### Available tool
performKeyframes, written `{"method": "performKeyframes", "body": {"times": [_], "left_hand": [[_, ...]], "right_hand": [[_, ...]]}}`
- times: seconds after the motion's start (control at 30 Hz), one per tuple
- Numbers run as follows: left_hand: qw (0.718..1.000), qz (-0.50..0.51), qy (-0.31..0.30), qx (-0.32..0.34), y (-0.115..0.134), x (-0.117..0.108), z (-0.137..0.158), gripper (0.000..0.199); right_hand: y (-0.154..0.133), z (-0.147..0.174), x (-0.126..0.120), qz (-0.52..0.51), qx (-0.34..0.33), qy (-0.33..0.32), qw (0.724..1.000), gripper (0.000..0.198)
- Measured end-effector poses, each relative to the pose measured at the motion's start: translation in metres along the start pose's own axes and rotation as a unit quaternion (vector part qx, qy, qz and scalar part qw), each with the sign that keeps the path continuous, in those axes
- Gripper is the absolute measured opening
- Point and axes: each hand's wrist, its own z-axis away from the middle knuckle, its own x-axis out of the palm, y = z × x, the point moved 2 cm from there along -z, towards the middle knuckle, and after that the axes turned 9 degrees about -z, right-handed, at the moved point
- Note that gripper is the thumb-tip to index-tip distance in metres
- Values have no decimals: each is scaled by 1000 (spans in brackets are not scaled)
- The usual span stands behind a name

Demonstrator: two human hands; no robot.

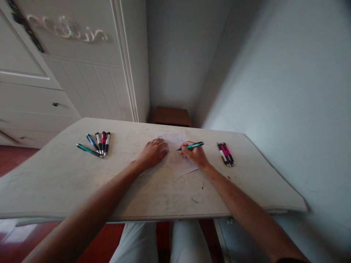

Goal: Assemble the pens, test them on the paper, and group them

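My right hand (196, 154) is closed around a teal pen (195, 145), whose dark tip points left, down toward a sheet of paper (178, 166). I cannot tell whether the tip touches the sheet. Handwriting covers the upper part of the paper. My left hand (153, 153), with a ring on one finger, lies flat at the paper's left edge and holds nothing. Left of it, several pens (103, 143) in white, pink, blue and green lie fanned out. Right of my right hand, a small row of pink and white pens (226, 154) lies side by side.
Everything rests on a pale, stained table (131, 197). Small dark bits (195, 200) are scattered near its front edge. A white cabinet (90, 73) stands at the back left, a wall (301, 91) runs along the right, and a brown wooden box-like piece (172, 116) sits behind the table.
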Motion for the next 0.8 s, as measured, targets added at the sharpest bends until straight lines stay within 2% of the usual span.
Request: {"method": "performKeyframes", "body": {"times": [0.07, 0.27, 0.4, 0.53, 0.7, 0.8], "left_hand": [[1000, 1, 0, -2, 0, -1, 0, 38], [1000, -3, 3, -2, 0, -1, 0, 38], [1000, -12, 5, 3, 0, 1, -1, 41], [1000, -6, 4, 2, 0, 1, 0, 40], [1000, 8, 0, 3, 1, -2, 0, 39], [1000, -2, -5, 8, 2, -3, 0, 39]], "right_hand": [[1, -1, -1, -5, 3, 6, 1000, 20], [3, 1, 3, 36, -28, -37, 998, 24], [-3, 2, 3, 65, -48, -41, 996, 18], [-9, 3, 0, 84, -32, -18, 996, 15], [-8, 1, -6, 5, -8, 37, 999, 19], [-5, -3, -11, 14, 0, 63, 998, 21]]}}
